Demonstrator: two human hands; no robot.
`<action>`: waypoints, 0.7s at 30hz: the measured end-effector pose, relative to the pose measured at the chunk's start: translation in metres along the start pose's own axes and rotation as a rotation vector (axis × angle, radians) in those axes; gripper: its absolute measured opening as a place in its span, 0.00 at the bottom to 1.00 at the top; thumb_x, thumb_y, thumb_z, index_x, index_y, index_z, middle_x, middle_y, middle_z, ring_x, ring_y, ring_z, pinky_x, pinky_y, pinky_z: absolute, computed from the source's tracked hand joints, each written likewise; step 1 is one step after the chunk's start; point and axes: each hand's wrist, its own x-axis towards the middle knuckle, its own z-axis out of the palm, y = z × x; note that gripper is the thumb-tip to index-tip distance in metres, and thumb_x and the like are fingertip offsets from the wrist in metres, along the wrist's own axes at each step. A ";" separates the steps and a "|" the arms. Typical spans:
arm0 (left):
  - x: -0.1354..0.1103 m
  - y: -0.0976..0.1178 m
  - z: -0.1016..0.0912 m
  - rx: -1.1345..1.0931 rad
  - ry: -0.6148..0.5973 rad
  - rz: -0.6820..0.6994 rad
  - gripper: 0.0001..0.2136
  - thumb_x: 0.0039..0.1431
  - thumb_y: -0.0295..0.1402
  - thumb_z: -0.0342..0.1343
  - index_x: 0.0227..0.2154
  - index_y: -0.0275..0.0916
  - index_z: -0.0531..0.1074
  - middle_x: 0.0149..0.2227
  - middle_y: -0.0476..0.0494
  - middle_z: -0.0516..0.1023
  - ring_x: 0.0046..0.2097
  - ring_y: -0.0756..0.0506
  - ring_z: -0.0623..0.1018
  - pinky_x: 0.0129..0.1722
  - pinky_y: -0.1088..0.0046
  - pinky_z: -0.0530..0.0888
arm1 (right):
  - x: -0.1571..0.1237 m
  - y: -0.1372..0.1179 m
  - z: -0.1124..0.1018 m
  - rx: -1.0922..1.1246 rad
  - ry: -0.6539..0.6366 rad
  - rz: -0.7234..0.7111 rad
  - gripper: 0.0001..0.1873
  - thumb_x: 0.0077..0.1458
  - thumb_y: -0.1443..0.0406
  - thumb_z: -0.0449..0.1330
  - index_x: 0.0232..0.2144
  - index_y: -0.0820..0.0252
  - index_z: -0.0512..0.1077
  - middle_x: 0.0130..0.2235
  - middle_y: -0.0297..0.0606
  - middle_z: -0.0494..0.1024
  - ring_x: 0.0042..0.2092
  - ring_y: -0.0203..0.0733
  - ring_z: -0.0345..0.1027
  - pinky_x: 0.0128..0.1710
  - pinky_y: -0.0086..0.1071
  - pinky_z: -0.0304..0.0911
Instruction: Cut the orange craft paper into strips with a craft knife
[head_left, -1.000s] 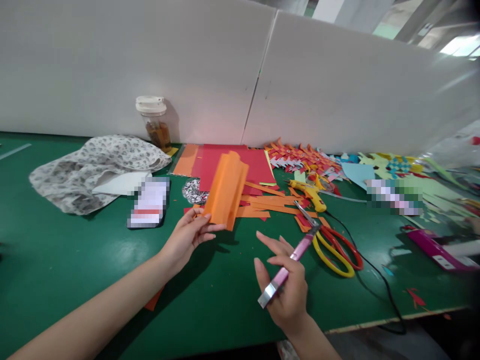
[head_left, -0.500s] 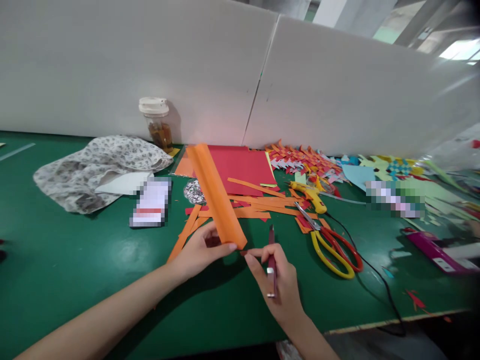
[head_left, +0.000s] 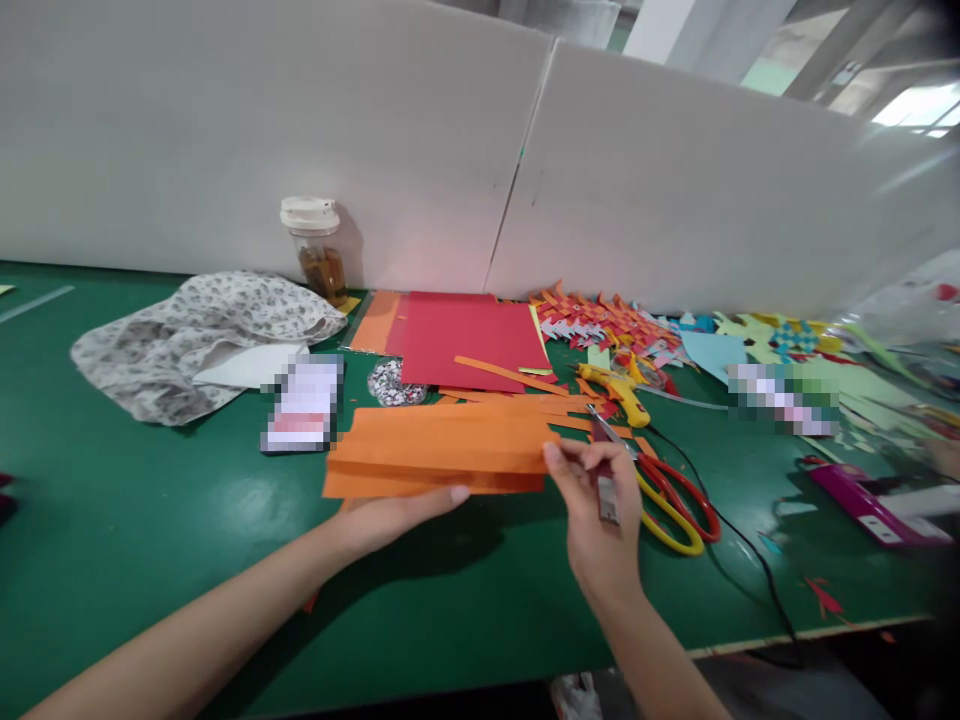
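A creased sheet of orange paper (head_left: 442, 440) lies sideways above the table, its long fold facing me. My left hand (head_left: 397, 515) supports it from beneath, with the thumb along the lower edge and the other fingers hidden behind. At the right end, my right hand (head_left: 604, 510) pinches the paper between thumb and forefinger. That same hand also keeps a slim dark-red tool with a silver end (head_left: 608, 498) in its palm; its exact kind is unclear. Scissors with red and yellow handles (head_left: 679, 505) lie just right of that hand. Orange strips (head_left: 517, 400) lie behind the sheet.
Red paper (head_left: 472, 335) lies at the back, near a lidded cup (head_left: 315, 245), a patterned cloth (head_left: 217, 330) and a phone (head_left: 304, 400). On the right are a corded yellow glue gun (head_left: 619, 392), woven paper pieces (head_left: 600, 320) and a purple device (head_left: 862, 500).
The orange paper has turned from steeply slanted to nearly level and come lower. My right hand has moved right and up and now grips its right end. My left hand has slid under it.
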 end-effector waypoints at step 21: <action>0.033 0.000 -0.020 0.883 -0.064 0.184 0.09 0.51 0.39 0.60 0.25 0.39 0.78 0.27 0.46 0.77 0.30 0.45 0.73 0.26 0.73 0.65 | 0.044 0.026 -0.039 -0.179 0.025 -0.206 0.21 0.60 0.44 0.49 0.37 0.55 0.62 0.29 0.35 0.77 0.26 0.40 0.72 0.30 0.35 0.66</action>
